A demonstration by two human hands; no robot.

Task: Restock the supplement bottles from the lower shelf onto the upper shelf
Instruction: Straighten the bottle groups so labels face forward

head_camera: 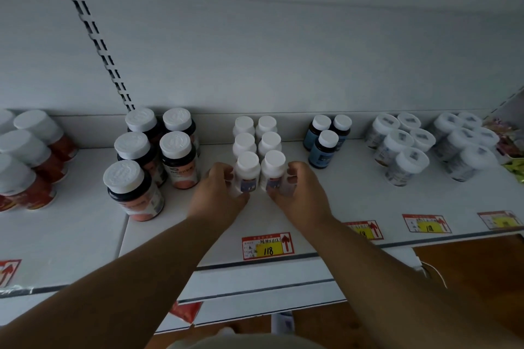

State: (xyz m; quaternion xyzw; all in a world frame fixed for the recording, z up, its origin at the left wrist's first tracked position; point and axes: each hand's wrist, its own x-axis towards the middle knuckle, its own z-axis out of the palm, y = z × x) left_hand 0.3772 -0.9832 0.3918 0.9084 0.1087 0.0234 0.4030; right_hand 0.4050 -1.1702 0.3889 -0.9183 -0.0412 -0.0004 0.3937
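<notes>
Small white supplement bottles stand in two columns on the upper shelf (198, 235). My left hand (218, 193) grips the front left bottle (247, 170), fingers curled round its left side. My right hand (297, 193) grips the front right bottle (272, 168) from its right side. Both bottles stand upright on the shelf, touching each other. Behind them are two more pairs of the same white bottles (256, 136). The lower shelf edges (255, 283) show below my forearms; no bottles are visible there.
Large dark bottles with white caps (153, 156) stand just left of my left hand. Blue-labelled bottles (324, 147) stand right of my right hand, wrapped white jars (399, 147) farther right, red-labelled bottles (31, 156) far left. Price tags (266, 246) line the shelf front.
</notes>
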